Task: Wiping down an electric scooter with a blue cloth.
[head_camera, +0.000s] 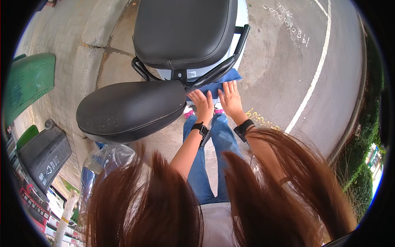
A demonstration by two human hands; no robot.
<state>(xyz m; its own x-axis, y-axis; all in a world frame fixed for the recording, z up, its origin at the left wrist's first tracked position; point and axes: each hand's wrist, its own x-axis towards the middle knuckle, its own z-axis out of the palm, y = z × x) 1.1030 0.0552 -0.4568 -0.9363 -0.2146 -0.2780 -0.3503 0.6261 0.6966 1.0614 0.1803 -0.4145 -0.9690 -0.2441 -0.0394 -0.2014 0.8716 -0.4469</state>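
A dark blue cloth lies against the rear end of a white electric scooter, below its black grab rail. My left hand rests on the near side of the cloth, its fingers stretched out beside the rail's end. To its right, my right hand lies flat on the cloth with the fingers pointing away from me. Neither hand visibly grips the fabric. Part of the cloth is hidden under the fingers and the rail. Each wrist wears a black strap with a small device.
The scooter's black seat is ahead, and a padded backrest juts out left. Further left are a kerb, a green bin and a grey bin. A white line marks the road at right. Long hair hangs across the lower view.
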